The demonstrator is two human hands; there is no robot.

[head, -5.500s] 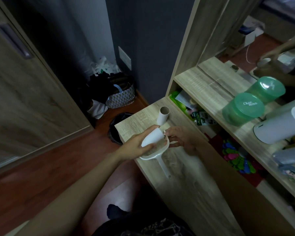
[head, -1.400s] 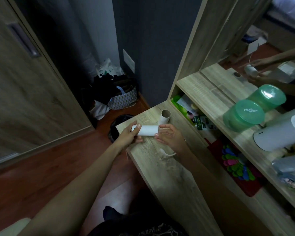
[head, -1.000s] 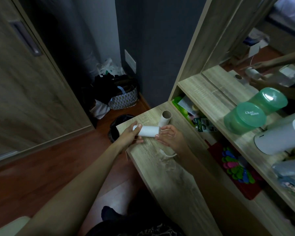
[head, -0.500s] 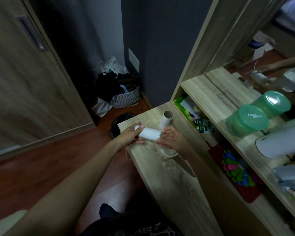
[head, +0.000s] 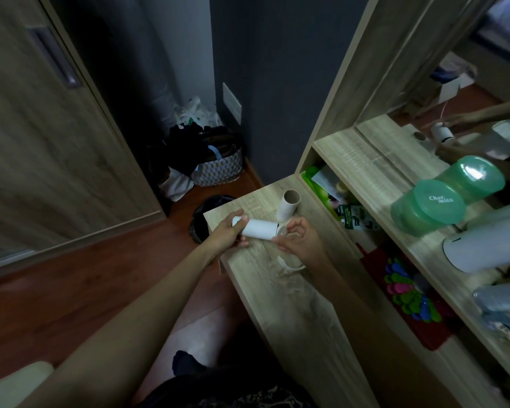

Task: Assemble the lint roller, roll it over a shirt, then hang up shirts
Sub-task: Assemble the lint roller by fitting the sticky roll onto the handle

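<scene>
My left hand (head: 225, 236) has its grip wrapped round one end of the white roll (head: 259, 228), held just above the surface (head: 295, 301); my right hand (head: 299, 242) pinches the clear piece (head: 281, 231) at the roll's other end. An empty cardboard tube (head: 288, 204) stands just behind them.

Two hands: a left hand (head: 223, 238) and a right hand (head: 299, 241). One white lint roll (head: 258, 228). One empty cardboard tube (head: 289, 204). One green tub (head: 429, 207). One basket (head: 218, 169).
</scene>
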